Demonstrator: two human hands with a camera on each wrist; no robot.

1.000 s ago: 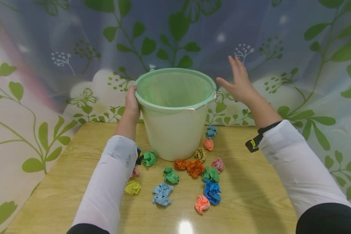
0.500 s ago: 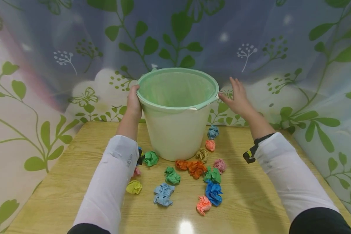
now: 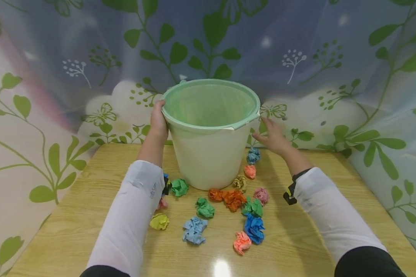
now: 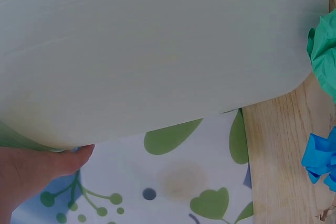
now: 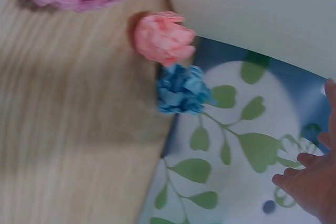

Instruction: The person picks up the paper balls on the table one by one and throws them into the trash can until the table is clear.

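A pale bucket point(image 3: 208, 154) with a green rim stands upright on the wooden table. My left hand point(image 3: 158, 122) holds it at the left, just below the rim; in the left wrist view a finger lies against the bucket wall, and the rest of that grip is hidden. To the right of the bucket my right hand point(image 3: 273, 137) hangs with spread fingers and nothing in it. Nearest below that hand is a blue crumpled paper ball point(image 3: 253, 156), with a coral paper ball point(image 3: 249, 171) in front of it.
Several more crumpled paper balls lie before the bucket, among them an orange one point(image 3: 234, 200), a dark blue one point(image 3: 254, 228) and a yellow one point(image 3: 159, 221). A leaf-patterned cloth point(image 3: 308, 77) hangs close behind the table point(image 3: 90, 215).
My right hand has come down and slightly inward, from above the rim's height to beside the bucket wall. The left hand and the bucket keep their places.
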